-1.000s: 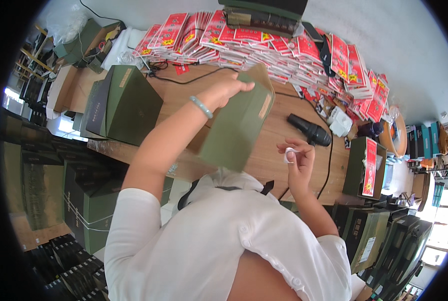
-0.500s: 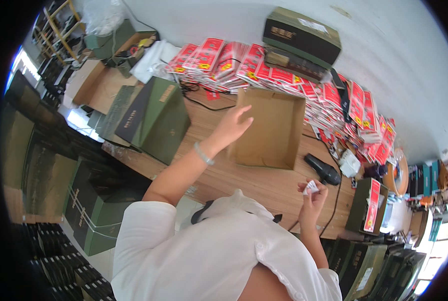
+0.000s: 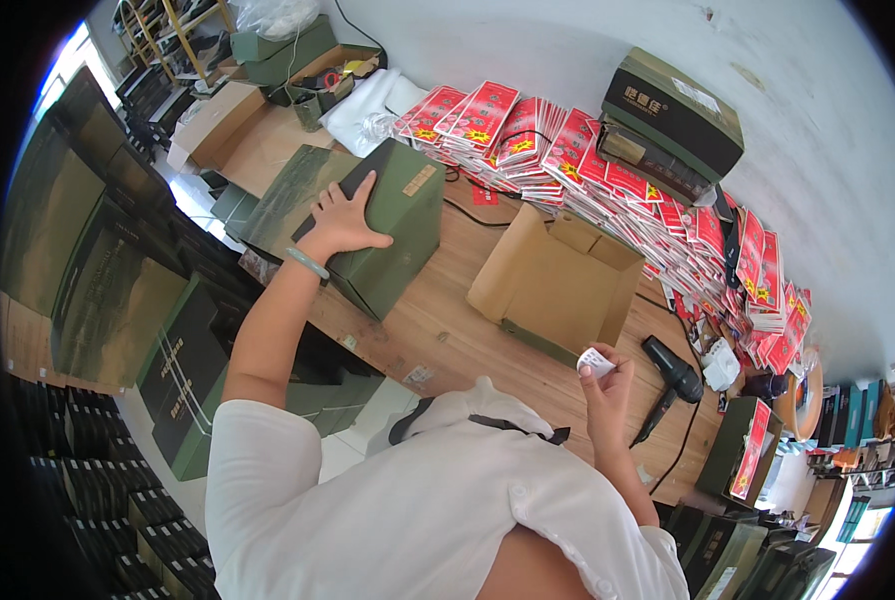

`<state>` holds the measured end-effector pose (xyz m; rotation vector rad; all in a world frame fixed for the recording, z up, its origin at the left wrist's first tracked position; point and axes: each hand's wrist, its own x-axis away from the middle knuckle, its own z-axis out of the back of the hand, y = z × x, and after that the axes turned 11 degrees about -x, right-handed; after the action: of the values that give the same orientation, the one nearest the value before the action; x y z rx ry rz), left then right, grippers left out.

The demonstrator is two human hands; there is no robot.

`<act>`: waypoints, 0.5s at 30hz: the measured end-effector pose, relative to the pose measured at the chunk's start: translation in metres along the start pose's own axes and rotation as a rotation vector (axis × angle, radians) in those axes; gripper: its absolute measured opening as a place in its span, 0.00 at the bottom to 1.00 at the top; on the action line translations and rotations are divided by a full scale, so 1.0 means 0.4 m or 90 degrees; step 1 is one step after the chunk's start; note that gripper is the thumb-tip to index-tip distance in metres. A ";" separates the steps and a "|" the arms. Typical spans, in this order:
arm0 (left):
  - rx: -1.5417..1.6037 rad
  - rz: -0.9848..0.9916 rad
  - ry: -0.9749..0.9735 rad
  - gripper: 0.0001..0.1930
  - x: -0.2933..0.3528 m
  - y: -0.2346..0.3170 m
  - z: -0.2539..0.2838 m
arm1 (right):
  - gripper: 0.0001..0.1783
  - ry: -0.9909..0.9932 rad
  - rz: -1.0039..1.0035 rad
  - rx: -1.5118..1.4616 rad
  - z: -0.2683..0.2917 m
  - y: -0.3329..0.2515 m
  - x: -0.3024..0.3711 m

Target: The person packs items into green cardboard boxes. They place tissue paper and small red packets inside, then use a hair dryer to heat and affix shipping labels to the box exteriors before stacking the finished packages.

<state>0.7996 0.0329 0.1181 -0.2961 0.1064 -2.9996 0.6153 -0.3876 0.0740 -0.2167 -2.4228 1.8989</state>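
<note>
My left hand [image 3: 343, 218] rests with spread fingers on the dark end of a green shoebox-like box [image 3: 399, 225] at the left of the table. The thumb lies apart on the green side. My right hand [image 3: 607, 385] pinches a small white label [image 3: 594, 362] with dark print between thumb and fingers. Just beyond it sits an open, empty cardboard box [image 3: 557, 285], brown inside, turned at an angle on the wooden table [image 3: 437, 340].
Many red printed packets [image 3: 557, 150] lie in piles along the wall, with two stacked green boxes [image 3: 672, 115] behind. A black hair dryer [image 3: 672, 370] and its cord lie at the right, near a box [image 3: 737, 450] holding a red packet. Green boxes [image 3: 182, 370] stand left.
My left hand has gone from the open box leftward onto the green box. The open box now sits turned at an angle. My right hand still holds the label, and the view has shifted.
</note>
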 end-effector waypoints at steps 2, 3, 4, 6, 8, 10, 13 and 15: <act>-0.036 -0.041 0.057 0.62 0.031 0.016 0.000 | 0.21 -0.025 -0.003 0.016 -0.023 -0.018 -0.004; -0.047 -0.074 0.067 0.62 0.049 0.024 0.006 | 0.21 -0.031 -0.018 0.015 -0.031 -0.025 -0.006; -0.056 -0.108 0.071 0.62 0.074 0.033 0.010 | 0.21 -0.040 -0.027 0.008 -0.036 -0.031 -0.008; -0.088 -0.218 0.119 0.62 0.128 0.052 0.024 | 0.22 -0.056 -0.024 0.016 -0.045 -0.035 -0.015; -0.127 -0.329 0.113 0.62 0.183 0.070 0.040 | 0.24 -0.078 -0.010 0.036 -0.052 -0.031 -0.025; -0.178 -0.399 0.121 0.63 0.250 0.104 0.039 | 0.23 -0.112 0.003 0.144 -0.062 -0.023 -0.036; -0.195 -0.446 0.131 0.62 0.331 0.128 0.042 | 0.24 -0.169 0.008 0.191 -0.097 -0.005 -0.049; -0.188 -0.473 0.129 0.62 0.371 0.132 0.046 | 0.26 -0.212 0.023 0.167 -0.136 0.011 -0.055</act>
<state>0.6648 -0.0399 0.1599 -0.0542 0.5816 -3.7440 0.6445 -0.3374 0.0840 0.0768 -2.3251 2.4112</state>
